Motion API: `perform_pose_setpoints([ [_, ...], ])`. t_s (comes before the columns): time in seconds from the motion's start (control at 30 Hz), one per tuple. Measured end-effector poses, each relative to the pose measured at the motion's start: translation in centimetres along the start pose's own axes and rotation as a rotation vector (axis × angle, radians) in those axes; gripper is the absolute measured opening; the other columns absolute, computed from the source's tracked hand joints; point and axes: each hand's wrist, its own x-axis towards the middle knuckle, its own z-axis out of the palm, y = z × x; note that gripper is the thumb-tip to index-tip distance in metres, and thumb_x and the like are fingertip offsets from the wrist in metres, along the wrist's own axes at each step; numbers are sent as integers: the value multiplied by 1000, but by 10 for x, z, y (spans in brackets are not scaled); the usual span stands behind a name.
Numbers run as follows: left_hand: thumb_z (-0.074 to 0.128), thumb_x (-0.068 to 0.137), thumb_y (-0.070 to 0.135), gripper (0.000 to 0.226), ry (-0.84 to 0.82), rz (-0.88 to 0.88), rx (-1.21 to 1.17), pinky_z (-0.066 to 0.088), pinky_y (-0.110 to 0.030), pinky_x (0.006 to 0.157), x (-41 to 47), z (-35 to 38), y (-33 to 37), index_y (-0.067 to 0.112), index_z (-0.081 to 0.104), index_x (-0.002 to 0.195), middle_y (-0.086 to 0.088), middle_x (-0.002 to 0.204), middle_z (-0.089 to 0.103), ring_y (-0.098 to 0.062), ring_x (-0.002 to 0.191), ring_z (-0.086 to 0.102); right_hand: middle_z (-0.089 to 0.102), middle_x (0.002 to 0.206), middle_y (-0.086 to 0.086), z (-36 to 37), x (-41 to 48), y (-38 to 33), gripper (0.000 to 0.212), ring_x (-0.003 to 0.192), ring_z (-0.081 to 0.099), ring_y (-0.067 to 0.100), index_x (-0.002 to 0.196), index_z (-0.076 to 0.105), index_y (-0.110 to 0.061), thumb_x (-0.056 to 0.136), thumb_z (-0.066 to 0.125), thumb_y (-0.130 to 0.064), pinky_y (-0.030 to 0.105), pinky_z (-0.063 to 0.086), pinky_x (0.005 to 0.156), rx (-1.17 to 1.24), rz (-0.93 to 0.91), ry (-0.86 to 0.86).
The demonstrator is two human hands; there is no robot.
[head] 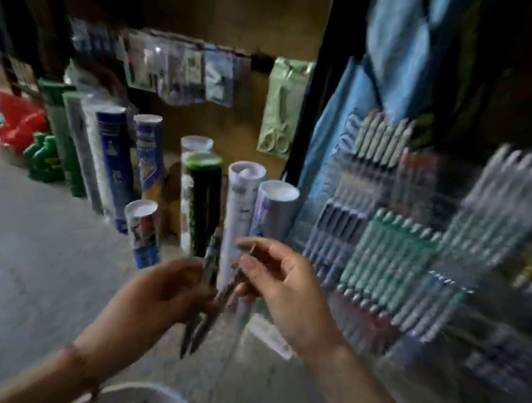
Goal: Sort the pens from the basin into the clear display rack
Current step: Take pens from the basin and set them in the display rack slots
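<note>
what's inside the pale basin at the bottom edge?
Mostly cropped. Only the pale round basin's rim shows below the left hand, with a dark blurred shape or two inside, possibly pens. The frame edge cuts off the rest; no count possible.

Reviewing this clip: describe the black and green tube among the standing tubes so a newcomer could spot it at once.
Start at the clear display rack of pens on the right, then look left to the cluster of upright tubes on the floor. The black and green tube stands mid-cluster, just above the left hand holding pens. It alone has a dark body with a green top; its neighbours are white or blue.
</note>
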Motion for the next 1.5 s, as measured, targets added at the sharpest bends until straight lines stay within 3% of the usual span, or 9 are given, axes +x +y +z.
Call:
perform_pose_setpoints([
  [0.27,48,89,-4,64,-13,505,-196,59,-32,64,77,115,145,34,28,136,-13,82,64,-16,69,70,65,94,-3,-137,0,-132,20,88,65,3,97,57,-26,91,57,-7,15,49,78,-224,-789,693],
  [0.4,45,90,-7,58,12,553,-337,59,-33,70,72,154,145,39,27,121,-12,90,61,-14,71,69,60,95,-1,-175,12,-152,19,84,59,-5,102,56,-18,90,55,-4,7,44,75,-489,-945,909],
  [0.57,45,91,-5,53,82,569,-312,55,-39,83,78,183,143,42,24,105,-12,97,63,-18,86,68,55,86,-10,-192,34,-149,19,74,55,-10,108,59,-8,90,57,-4,0,41,65,-758,-644,764],
  [0.77,43,94,0,44,85,648,-386,57,-36,77,88,202,157,31,20,114,-5,96,59,-17,85,68,57,86,-8,-206,35,-168,16,73,55,-10,102,56,-11,89,58,-3,0,40,66,-599,-815,957],
  [1.03,45,92,-1,71,-46,652,377,48,-38,51,139,229,167,37,9,141,-22,86,62,-32,61,59,60,84,2,-213,55,-159,10,71,57,15,95,60,-16,87,65,-14,21,43,56,-973,-196,504],
  [1.17,52,90,11,52,-238,596,653,42,-25,50,157,238,167,26,28,134,-13,78,61,-20,58,53,65,89,6,-217,58,-166,7,75,60,20,94,65,-13,89,62,-17,27,43,58,-1133,-93,391],
  [1.3,50,92,10,29,-216,695,834,45,-28,72,156,244,174,15,54,121,-13,107,62,-24,88,58,66,91,7,-218,53,-169,13,79,61,21,97,67,-14,93,54,-15,24,43,57,-1158,-158,427],
  [1.4,47,90,5,28,-137,798,795,44,-29,78,146,232,172,14,63,111,-10,108,60,-25,96,57,63,88,-2,-207,43,-170,13,72,55,3,98,65,-16,94,53,-15,4,39,54,-1011,-306,524],
  [1.5,48,86,3,24,-40,937,662,44,-25,77,116,195,154,9,64,103,-9,97,57,-21,90,57,67,82,2,-171,30,-160,16,69,65,11,84,62,-20,91,53,-9,12,50,59,-642,-450,483],
])
